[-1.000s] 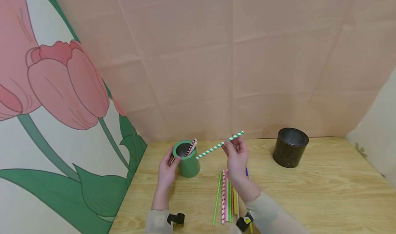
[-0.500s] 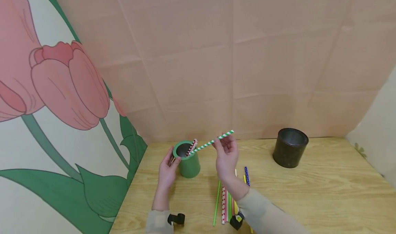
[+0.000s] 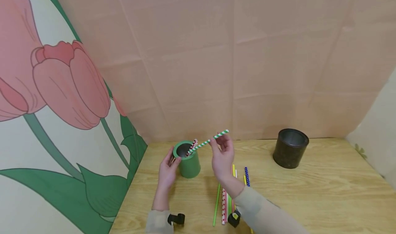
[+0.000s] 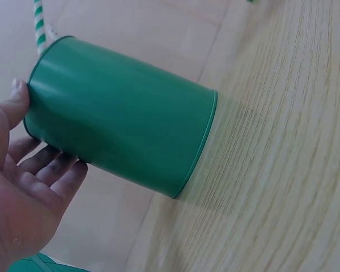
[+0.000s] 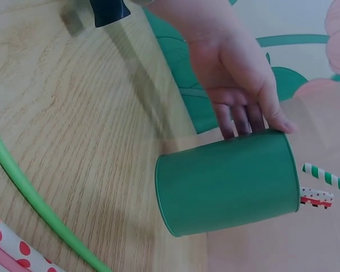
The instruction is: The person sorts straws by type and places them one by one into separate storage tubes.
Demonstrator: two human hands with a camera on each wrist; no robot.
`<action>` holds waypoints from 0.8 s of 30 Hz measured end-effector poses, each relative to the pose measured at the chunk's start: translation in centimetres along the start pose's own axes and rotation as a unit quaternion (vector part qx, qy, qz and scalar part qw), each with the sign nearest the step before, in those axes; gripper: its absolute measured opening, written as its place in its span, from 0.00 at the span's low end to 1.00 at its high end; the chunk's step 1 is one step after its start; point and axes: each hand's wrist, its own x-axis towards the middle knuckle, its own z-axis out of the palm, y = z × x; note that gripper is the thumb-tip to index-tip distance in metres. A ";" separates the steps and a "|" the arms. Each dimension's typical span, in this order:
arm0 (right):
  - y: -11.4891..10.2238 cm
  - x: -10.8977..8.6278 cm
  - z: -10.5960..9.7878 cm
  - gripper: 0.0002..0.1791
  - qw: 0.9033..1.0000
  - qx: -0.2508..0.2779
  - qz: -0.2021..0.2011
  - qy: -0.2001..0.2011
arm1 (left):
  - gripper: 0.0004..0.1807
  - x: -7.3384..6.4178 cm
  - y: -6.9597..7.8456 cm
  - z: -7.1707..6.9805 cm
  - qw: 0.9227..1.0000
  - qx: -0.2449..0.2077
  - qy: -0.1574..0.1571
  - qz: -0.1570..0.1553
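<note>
Wood-grain table (image 3: pixel 321 196) is supporting the green can (image 3: pixel 189 167), the left hand (image 3: pixel 167 171) is gripping it near the rim, the right hand (image 3: pixel 223 159) is pinching 1 green-striped straw (image 3: pixel 204 143) at the can's mouth, and its shallow slant may be risking a snag on patterned straws (image 5: pixel 317 198) inside.

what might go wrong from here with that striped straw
The striped straw slants, and the right wrist view shows its lower end just outside the green can, so it might miss the opening. It could also snag on the patterned straws sticking out beside it. The right sleeve hides part of the loose straws in the head view and might brush them.
</note>
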 end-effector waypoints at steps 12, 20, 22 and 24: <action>1.1 -0.3 0.8 0.16 0.997 -0.063 -0.018 -0.037 | 0.36 0.0 0.1 0.0 1.000 0.003 -0.005 0.004; 2.0 -0.8 1.2 0.14 0.994 -0.085 -0.025 -0.061 | 0.37 0.0 0.0 0.0 1.000 -0.007 -0.007 0.001; 2.1 -0.9 1.2 0.14 0.994 -0.087 -0.026 -0.062 | 0.37 0.0 0.0 0.0 1.000 -0.009 -0.007 0.000; 2.3 -1.0 1.2 0.15 0.994 -0.088 -0.025 -0.062 | 0.37 -0.1 0.0 -0.1 1.000 -0.008 -0.008 -0.001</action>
